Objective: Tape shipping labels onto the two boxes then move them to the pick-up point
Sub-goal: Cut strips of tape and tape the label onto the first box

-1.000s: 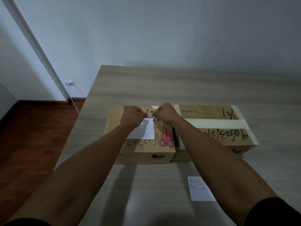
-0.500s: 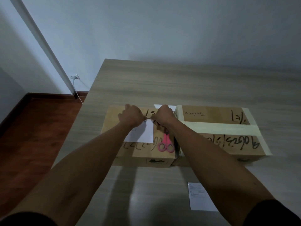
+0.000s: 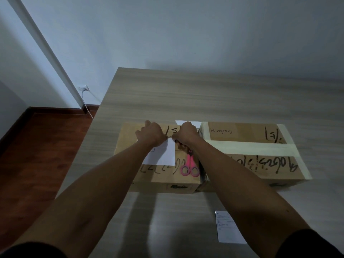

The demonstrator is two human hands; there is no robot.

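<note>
Now both hands, left hand (image 3: 151, 134) and right hand (image 3: 187, 134), are pinching a tape strip (image 3: 169, 137) over the label (image 3: 163, 153) atop the left box (image 3: 158, 175); pulling it taut first should be preventing wrinkles.

Dim room: pale wall (image 3: 186, 34), red-brown wooden floor (image 3: 37, 155), wood-grain table (image 3: 186, 99).

Two scribbled cardboard boxes are set side by side: the left box (image 3: 163, 175) bears a white label (image 3: 163, 155), the right box (image 3: 260, 164) pale tape. A second label (image 3: 228, 228) lies apart, nearer.
</note>
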